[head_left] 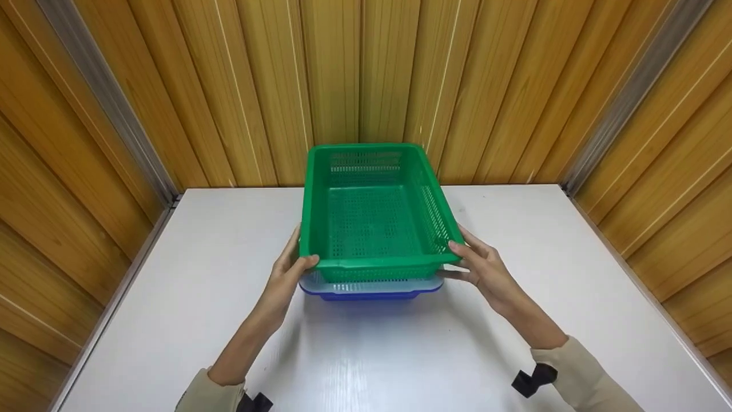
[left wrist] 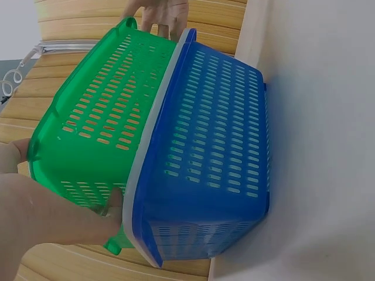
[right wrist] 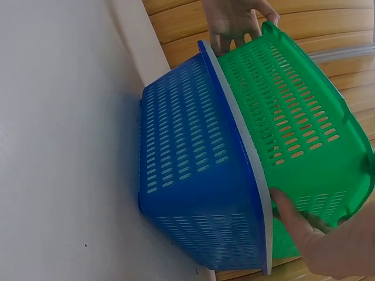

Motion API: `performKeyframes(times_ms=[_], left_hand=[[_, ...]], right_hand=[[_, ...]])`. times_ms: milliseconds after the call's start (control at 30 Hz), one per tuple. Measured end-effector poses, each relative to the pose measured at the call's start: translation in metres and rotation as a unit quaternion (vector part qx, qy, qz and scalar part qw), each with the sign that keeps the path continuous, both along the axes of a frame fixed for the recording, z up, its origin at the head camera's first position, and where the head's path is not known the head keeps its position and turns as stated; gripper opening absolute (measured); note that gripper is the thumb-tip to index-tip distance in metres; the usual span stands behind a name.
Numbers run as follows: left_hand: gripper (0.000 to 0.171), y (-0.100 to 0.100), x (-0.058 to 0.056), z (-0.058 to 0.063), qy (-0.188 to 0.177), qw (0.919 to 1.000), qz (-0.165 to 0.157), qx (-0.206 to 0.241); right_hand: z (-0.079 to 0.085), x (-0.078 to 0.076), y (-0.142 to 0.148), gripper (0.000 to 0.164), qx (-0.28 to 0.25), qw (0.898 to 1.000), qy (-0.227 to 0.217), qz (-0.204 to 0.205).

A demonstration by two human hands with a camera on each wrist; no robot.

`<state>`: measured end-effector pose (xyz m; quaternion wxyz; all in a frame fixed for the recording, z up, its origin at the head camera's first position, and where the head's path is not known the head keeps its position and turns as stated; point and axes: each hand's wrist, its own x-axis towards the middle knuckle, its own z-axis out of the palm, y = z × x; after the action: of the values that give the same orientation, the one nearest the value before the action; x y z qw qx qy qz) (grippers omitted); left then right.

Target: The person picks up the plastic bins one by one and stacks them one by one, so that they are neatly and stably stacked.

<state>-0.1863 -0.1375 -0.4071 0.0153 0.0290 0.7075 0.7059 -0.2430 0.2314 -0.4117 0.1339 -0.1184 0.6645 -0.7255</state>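
Note:
A green plastic basket (head_left: 372, 220) with slotted walls has nothing inside and sits partway down in a stack. Below it shows the pale grey rim (head_left: 383, 285) of another basket, nested in a blue basket (left wrist: 205, 129) that stands on the white table. My left hand (head_left: 283, 280) grips the green basket's near left corner, thumb over the rim and fingers along the outer side. At the near right corner, my right hand (head_left: 486, 272) holds it the same way, with lower fingers beside the grey rim. The grey basket's body is hidden inside the blue one.
The white table (head_left: 189, 297) extends on both sides of the stack. Wood-look panel walls (head_left: 360, 74) enclose the back and sides, with the stack close to the back wall. A white cable (left wrist: 13, 79) shows at the edge of the left wrist view.

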Motion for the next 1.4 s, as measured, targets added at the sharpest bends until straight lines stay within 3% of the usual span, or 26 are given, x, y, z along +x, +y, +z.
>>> performKeyframes(times_ms=[300,733,1033,1233,1400], left_hand=[[0.078,-0.008,0.002,-0.004,-0.019,0.9991,0.015,-0.036],[0.077,-0.018,0.0,-0.021,-0.039,0.9974,0.017,-0.058],[0.081,-0.027,-0.005,-0.038,-0.063,0.9968,0.016,-0.047],[0.084,-0.025,-0.002,-0.052,-0.049,0.9987,-0.016,-0.008],[0.083,-0.026,-0.002,-0.055,-0.032,0.9994,-0.013,0.002]], right_hand=[[-0.01,0.002,0.0,0.068,0.061,0.998,0.002,-0.009],[-0.029,0.001,-0.006,0.07,0.038,0.999,-0.011,0.028],[-0.045,0.001,-0.013,0.073,0.01,0.998,-0.034,0.056],[-0.052,0.008,-0.011,0.073,0.002,0.998,-0.048,0.033],[-0.054,0.008,-0.013,0.074,-0.015,0.998,-0.05,0.029]])
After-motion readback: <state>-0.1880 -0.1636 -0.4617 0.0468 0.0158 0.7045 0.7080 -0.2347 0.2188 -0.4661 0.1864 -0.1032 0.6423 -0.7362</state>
